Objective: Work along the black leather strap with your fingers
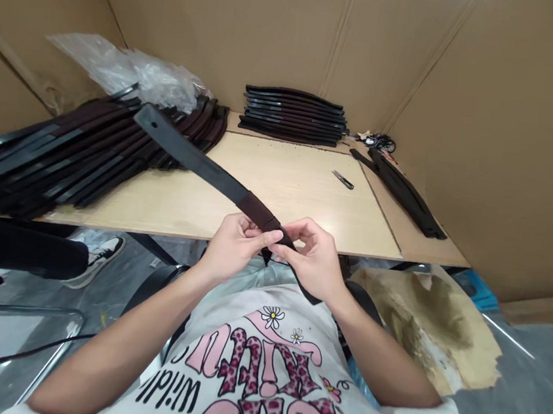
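A long dark strap [197,160] with a brown band across its middle slants over the table's front edge, close to my body. One end, pierced by a small hole, points up and to the left; the other hangs toward my shirt. My left hand [238,242] is closed on the strap just below the brown band, thumb on top. Beside it, my right hand [314,254] pinches the strap's black lower part. The fingertips of both hands nearly meet there, and some fingers are hidden behind the strap. A small black pointed piece [266,256] sticks out beneath my fingers.
Similar straps [65,145] lie heaped at the left, under clear plastic bags [156,79]. A neat strap stack [293,115] stands at the back. Thread snips [343,180] and dark strips [406,197] lie to the right. Cardboard walls [275,35] surround the table. Another person's shoe [97,261] shows lower left.
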A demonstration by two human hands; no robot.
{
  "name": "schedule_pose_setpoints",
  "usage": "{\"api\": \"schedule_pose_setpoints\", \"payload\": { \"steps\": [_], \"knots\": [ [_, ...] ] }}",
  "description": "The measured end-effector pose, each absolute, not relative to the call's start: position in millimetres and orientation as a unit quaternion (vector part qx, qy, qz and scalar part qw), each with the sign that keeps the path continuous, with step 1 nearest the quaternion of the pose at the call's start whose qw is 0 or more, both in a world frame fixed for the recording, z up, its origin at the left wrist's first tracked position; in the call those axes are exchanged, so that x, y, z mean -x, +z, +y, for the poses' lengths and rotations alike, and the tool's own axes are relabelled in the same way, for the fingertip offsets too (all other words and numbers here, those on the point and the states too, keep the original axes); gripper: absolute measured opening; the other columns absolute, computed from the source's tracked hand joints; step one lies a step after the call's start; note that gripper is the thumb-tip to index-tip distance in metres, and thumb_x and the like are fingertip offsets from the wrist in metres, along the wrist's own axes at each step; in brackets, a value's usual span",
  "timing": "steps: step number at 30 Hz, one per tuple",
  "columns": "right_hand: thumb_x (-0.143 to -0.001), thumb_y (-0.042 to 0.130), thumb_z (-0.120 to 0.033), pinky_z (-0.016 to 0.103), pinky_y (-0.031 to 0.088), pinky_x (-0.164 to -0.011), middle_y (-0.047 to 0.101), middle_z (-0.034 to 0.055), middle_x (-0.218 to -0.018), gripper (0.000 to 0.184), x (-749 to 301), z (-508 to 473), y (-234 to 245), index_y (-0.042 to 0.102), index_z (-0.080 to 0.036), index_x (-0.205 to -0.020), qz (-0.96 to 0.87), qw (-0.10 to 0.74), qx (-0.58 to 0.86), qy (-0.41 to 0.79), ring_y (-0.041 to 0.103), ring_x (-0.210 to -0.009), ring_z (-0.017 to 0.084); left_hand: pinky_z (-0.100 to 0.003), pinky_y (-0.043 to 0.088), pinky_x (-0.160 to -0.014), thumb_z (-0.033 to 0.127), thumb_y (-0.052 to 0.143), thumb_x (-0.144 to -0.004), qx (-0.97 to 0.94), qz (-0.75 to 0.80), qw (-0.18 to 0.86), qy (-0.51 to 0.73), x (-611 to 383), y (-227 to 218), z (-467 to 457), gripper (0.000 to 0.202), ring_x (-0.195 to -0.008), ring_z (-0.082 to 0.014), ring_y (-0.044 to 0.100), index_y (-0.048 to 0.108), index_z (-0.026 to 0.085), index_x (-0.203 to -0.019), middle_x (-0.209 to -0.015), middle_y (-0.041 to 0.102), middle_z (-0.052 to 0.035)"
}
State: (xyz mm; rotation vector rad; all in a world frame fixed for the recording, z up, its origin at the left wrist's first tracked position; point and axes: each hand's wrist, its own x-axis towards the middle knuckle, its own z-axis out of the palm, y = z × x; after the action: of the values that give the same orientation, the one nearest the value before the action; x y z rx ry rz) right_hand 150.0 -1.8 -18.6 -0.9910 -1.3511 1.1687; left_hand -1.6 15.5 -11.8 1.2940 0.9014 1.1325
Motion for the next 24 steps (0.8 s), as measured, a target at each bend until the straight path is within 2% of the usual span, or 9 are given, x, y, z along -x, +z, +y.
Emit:
{"api": "schedule_pose_setpoints", "payload": {
  "steps": [4, 7, 11, 13, 16, 18, 20, 22, 24],
  "knots": [
    [-0.066, 0.077, -0.031, 0.029, 0.058, -0.053, 0.057, 0.0, -0.077, 0.032, -146.4, -0.6, -21.5, 0.057, -0.021, -0.089, -0.558, 0.525, 0.392, 0.509, 0.058, -0.073, 0.015, -0.019, 0.03, -0.038, 0.031, 0.075, -0.067, -0.523, 0.366, 0.584, 0.502, -2.0, -15.1, 15.9, 0.019, -0.041, -0.0063, 0.04, 0.066, 0.015, -0.07, -0.05, 0.049, 0.0049],
    [-0.069, 0.075, -0.027, 0.036, 0.059, -0.064, 0.059, 0.0018, -0.083, 0.032, -149.4, -2.1, -20.9, 0.057, -0.022, -0.094, -0.59, 0.523, 0.412, 0.457, 0.059, -0.079, 0.018, -0.02, 0.032, -0.038, 0.032, 0.077, -0.065, -0.519, 0.369, 0.576, 0.512, -4.0, -14.8, 16.1, 0.02, -0.042, -0.0072, 0.043, 0.066, 0.015, -0.069, -0.052, 0.054, 0.003],
    [-0.077, 0.064, -0.014, 0.049, 0.048, -0.092, 0.062, 0.0057, -0.103, 0.027, -165.7, -24.0, -16.9, 0.059, -0.027, -0.101, -0.672, 0.584, 0.393, 0.231, 0.058, -0.101, 0.023, -0.02, 0.021, -0.034, 0.029, 0.076, -0.066, -0.484, 0.39, 0.549, 0.559, 3.1, -16.0, 26.4, 0.02, -0.035, -0.0044, 0.029, 0.062, 0.016, -0.064, -0.043, 0.039, 0.0082],
    [-0.077, 0.06, -0.008, 0.048, 0.051, -0.086, 0.065, 0.0037, -0.099, 0.04, -176.7, -42.0, -17.6, 0.057, -0.032, -0.109, -0.749, 0.567, 0.299, 0.168, 0.061, -0.095, 0.024, -0.02, 0.018, -0.034, 0.027, 0.076, -0.065, -0.463, 0.398, 0.533, 0.586, 10.5, -17.4, 36.3, 0.019, -0.035, -0.0037, 0.025, 0.062, 0.015, -0.065, -0.044, 0.034, 0.0093],
    [-0.084, 0.051, -0.01, 0.039, 0.056, -0.073, 0.069, 0.004, -0.088, 0.045, -190.2, -66.0, -27.0, 0.049, -0.029, -0.125, -0.867, 0.379, 0.21, 0.245, 0.064, -0.081, 0.02, -0.02, 0.02, -0.034, 0.023, 0.077, -0.064, -0.442, 0.391, 0.516, 0.621, 21.1, -19.3, 50.9, 0.017, -0.038, -0.003, 0.027, 0.063, 0.014, -0.068, -0.05, 0.039, 0.0076],
    [-0.09, 0.048, -0.021, 0.041, 0.051, -0.088, 0.065, 0.0106, -0.112, 0.045, -198.6, -75.3, -38.2, 0.041, -0.023, -0.134, -0.882, 0.223, 0.286, 0.301, 0.059, -0.105, 0.022, -0.019, 0.019, -0.034, 0.02, 0.077, -0.063, -0.426, 0.382, 0.52, 0.634, 25.7, -19.6, 57.3, 0.017, -0.039, -0.0023, 0.027, 0.062, 0.013, -0.067, -0.052, 0.039, 0.0075],
    [-0.092, 0.046, -0.036, 0.051, 0.033, -0.107, 0.038, 0.0114, -0.145, 0.054, -210.6, -78.3, -51.2, 0.03, -0.025, -0.142, -0.896, 0.081, 0.282, 0.334, 0.034, -0.133, 0.027, -0.018, 0.019, -0.034, 0.019, 0.077, -0.063, -0.411, 0.379, 0.528, 0.639, 28.5, -19.0, 60.8, 0.017, -0.039, -0.0018, 0.026, 0.062, 0.012, -0.066, -0.054, 0.04, 0.0069],
    [-0.093, 0.039, -0.043, 0.057, 0.02, -0.11, 0.023, 0.0032, -0.152, 0.052, -227.7, -76.2, -63.4, 0.025, -0.035, -0.142, -0.889, -0.03, 0.288, 0.353, 0.022, -0.139, 0.027, -0.018, 0.019, -0.033, 0.019, 0.077, -0.062, -0.402, 0.378, 0.534, 0.64, 30.6, -18.0, 62.6, 0.017, -0.039, -0.0016, 0.028, 0.061, 0.012, -0.066, -0.055, 0.043, 0.006],
    [-0.095, 0.03, -0.045, 0.061, 0.02, -0.108, 0.026, 0.0063, -0.151, 0.05, -245.7, -72.1, -72.2, 0.026, -0.032, -0.143, -0.847, -0.063, 0.427, 0.31, 0.021, -0.139, 0.03, -0.017, 0.018, -0.032, 0.018, 0.077, -0.062, -0.393, 0.378, 0.537, 0.644, 32.5, -17.5, 64.4, 0.018, -0.038, -0.0013, 0.028, 0.06, 0.012, -0.065, -0.053, 0.043, 0.0061]
  ]
}}
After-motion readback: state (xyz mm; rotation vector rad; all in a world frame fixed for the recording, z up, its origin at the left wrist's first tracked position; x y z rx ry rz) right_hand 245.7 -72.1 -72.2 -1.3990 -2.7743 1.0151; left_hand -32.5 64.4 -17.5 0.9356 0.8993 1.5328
